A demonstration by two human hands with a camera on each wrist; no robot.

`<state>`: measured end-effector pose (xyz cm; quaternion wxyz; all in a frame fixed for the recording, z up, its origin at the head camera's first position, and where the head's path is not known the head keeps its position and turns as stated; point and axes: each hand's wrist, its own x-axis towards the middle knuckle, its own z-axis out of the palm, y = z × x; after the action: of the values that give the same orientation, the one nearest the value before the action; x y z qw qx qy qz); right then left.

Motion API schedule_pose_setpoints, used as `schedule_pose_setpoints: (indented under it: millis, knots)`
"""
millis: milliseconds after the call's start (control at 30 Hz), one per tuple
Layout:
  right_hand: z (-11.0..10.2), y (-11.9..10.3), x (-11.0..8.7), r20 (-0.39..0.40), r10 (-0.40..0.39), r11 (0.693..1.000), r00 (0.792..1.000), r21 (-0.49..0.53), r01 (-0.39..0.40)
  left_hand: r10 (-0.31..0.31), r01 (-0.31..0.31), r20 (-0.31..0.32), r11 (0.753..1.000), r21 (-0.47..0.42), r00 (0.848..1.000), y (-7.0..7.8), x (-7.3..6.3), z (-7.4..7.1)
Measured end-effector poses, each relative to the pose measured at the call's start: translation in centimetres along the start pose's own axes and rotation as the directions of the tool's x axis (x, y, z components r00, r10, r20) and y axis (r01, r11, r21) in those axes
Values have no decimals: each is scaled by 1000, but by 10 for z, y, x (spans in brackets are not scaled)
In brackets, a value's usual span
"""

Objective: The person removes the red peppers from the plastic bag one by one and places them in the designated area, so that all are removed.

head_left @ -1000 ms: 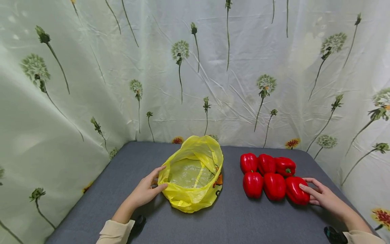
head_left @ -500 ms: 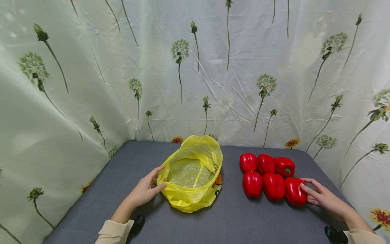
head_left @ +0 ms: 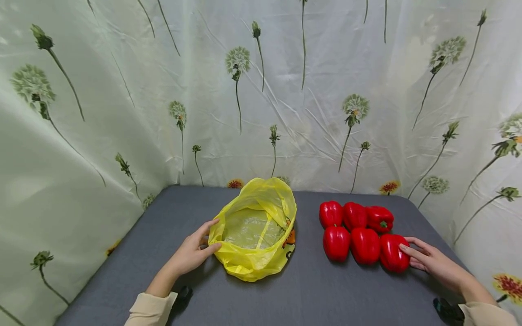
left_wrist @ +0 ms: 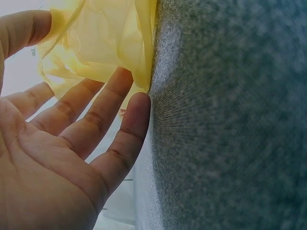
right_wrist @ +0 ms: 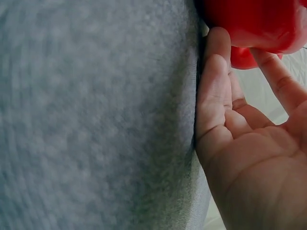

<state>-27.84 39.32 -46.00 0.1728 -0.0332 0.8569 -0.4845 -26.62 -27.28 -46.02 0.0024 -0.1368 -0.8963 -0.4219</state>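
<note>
In the head view a yellow plastic bag (head_left: 244,262) stands with its mouth wide and rim folded outward. My left hand (head_left: 190,253) touches its left rim, fingers and thumb spread and gently bent. The left wrist view has those fingertips (left_wrist: 137,103) right against the thin yellow plastic. Two rows of red bell peppers lie to the right. My right hand (head_left: 434,262) reaches the nearest right bell pepper (head_left: 393,256), thumb resting on its side. In the right wrist view the fingers (right_wrist: 216,72) extend along the table under that red pepper (right_wrist: 259,19).
Beside that pepper lie other front peppers (head_left: 365,246) and a back row (head_left: 354,215), closely packed. A grey cloth-covered table (head_left: 302,294) bears everything. Flower-printed curtains (head_left: 310,113) hang behind and at both sides.
The nearest right pepper has shifted slightly left and stands straighter, with my right hand staying at its side. My left hand holds its place at the bag. The head view tilts slightly.
</note>
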Motion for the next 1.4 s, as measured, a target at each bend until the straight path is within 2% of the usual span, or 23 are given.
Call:
schedule_pose_setpoints:
  millis: [233,533,933,1267,1400]
  knots:
    - [-1,-1,1,9,14,1000,1000,-1,-14,-7,7,-5,1000,-6,1000,1,0,-1]
    - [-1,7,1,-26,-33,999,999,11,33,5,-5,-6,1000,3,1000,1,2,-1]
    - [-1,4,3,-13,-18,1000,1000,9,18,8,-8,2,1000,1,1000,-1,1,-1]
    - [-1,6,3,-17,-46,999,999,6,46,2,-2,1,1000,-3,1000,-1,0,-2]
    - [-2,6,2,-19,-16,1000,1000,13,16,9,-9,-1,1000,-4,1000,-1,1,-3]
